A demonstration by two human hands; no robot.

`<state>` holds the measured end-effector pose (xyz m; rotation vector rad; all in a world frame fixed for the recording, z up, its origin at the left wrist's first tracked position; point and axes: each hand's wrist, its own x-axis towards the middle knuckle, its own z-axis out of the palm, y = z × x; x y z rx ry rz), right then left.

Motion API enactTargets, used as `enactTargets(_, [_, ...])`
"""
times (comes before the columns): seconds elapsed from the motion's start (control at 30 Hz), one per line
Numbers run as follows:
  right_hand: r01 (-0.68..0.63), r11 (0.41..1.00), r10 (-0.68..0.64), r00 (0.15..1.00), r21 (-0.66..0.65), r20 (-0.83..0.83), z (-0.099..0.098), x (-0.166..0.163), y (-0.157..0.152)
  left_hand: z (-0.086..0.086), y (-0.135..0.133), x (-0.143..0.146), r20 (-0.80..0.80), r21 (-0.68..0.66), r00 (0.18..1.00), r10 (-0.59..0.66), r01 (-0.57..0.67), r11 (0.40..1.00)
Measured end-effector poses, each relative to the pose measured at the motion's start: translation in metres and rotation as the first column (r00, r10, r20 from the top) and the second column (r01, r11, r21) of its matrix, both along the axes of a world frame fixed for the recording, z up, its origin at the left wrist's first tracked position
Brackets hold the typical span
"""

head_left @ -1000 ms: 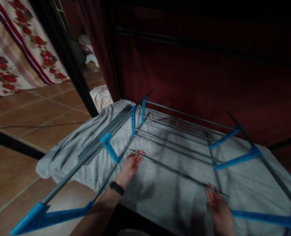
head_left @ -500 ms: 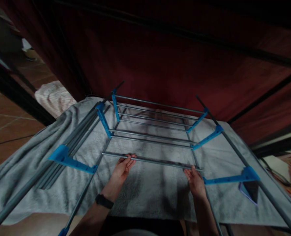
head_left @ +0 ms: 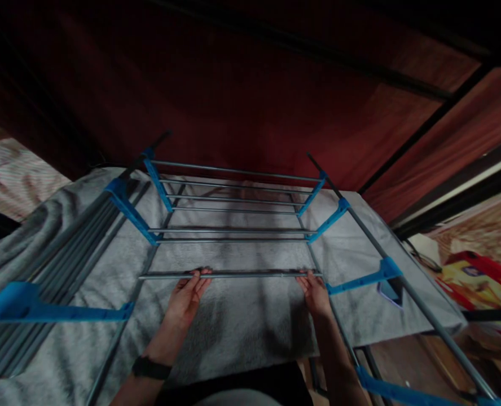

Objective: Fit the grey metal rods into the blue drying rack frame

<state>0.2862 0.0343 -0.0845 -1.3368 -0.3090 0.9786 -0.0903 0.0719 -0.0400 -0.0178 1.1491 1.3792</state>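
A thin grey metal tube [head_left: 246, 274] lies crosswise between the side poles of a partly built rack. My left hand [head_left: 188, 293] grips it toward its left end, thumb on top and fingers beneath. My right hand [head_left: 315, 288] pinches the same tube close to its right end. Beside that end is a blue plastic bracket [head_left: 363, 278] on the right poles. Another blue bracket [head_left: 77, 312] joins the left poles below the tube's left end. Farther back, several crossbars [head_left: 233, 231] span between blue brackets. Whether the held tube's ends touch the poles I cannot tell.
Several loose grey tubes [head_left: 70, 254] lie at the left on a grey blanket [head_left: 250, 332]. A phone-like flat object [head_left: 390, 294] rests by the right bracket. Dark red fabric [head_left: 242, 96] rises behind the rack. A red and yellow package [head_left: 483, 282] stands at the right.
The view has turned to the right, so the rack appears farther left. Both hands still hold the tube, which now looks more level in the picture.
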Motion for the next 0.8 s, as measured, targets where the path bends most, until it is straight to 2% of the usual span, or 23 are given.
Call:
enactTargets(0.13, [-0.006,1.0,0.006,1.0,0.021,-0.029,0.0,-0.003,0.001,0.002,0.0,0.0,-0.02,0.002,1.0,-0.023,0.023,1.0])
enactTargets(0.53, [-0.141,0.989,0.147,0.978,0.051,-0.15,0.008,-0.001,-0.002,0.006,-0.005,0.016,0.002,-0.07,0.996,-0.092,0.092,0.993])
enactTargets(0.67, [-0.172,0.982,0.185,0.958,0.077,-0.217,0.012,-0.019,-0.002,0.007,-0.008,0.034,0.036,-0.071,0.985,-0.168,0.17,0.983])
enactTargets(0.8, [-0.197,0.969,0.232,0.934,0.147,-0.271,0.016,-0.059,0.0,0.008,-0.01,0.062,0.079,-0.051,0.977,-0.2,0.204,0.978])
